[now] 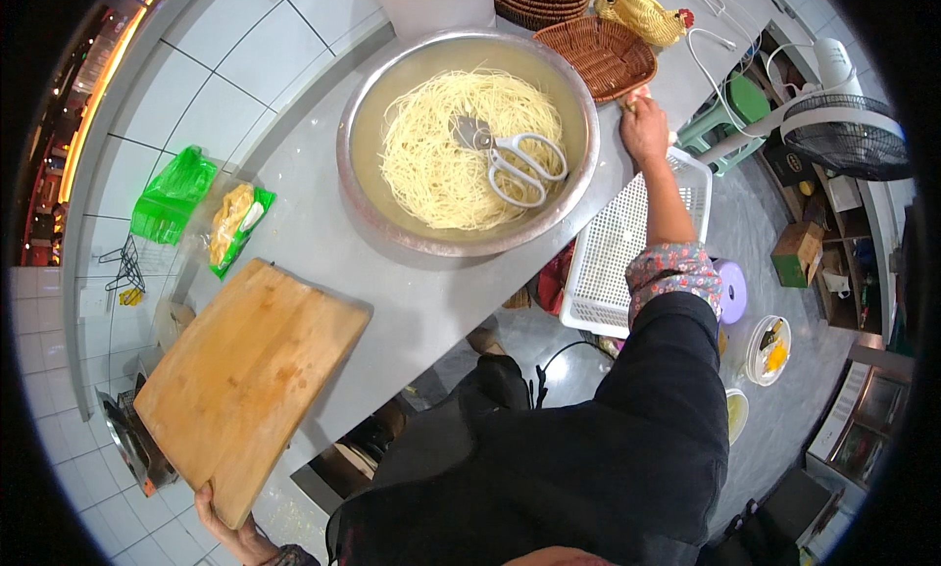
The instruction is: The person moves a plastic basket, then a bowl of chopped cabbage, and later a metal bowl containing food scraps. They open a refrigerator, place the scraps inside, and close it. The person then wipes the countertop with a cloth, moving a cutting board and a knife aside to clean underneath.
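My left hand (226, 528) grips the near corner of a thick wooden cutting board (250, 367). The board is tilted, and its far end is over the grey counter. My right hand (644, 131) is at the counter's edge beside a brown wicker basket (604, 57). What looks like a pale pinkish cloth (638, 94) shows at its fingers, mostly hidden by the hand. Between my hands stands a large metal bowl (470, 247) of thin pale noodles (434, 162). Grey-handled scissors (526, 170) lie on the noodles, blades partly covered.
A green plastic bag (176, 195) and a clear packet of yellowish food (234, 224) lie by the tiled wall. Stacked wicker baskets (542, 0) and a yellow woven hen (639, 16) stand behind. Right of the counter are a white plastic crate (610, 250), a green stool (748, 99) and a fan (842, 136).
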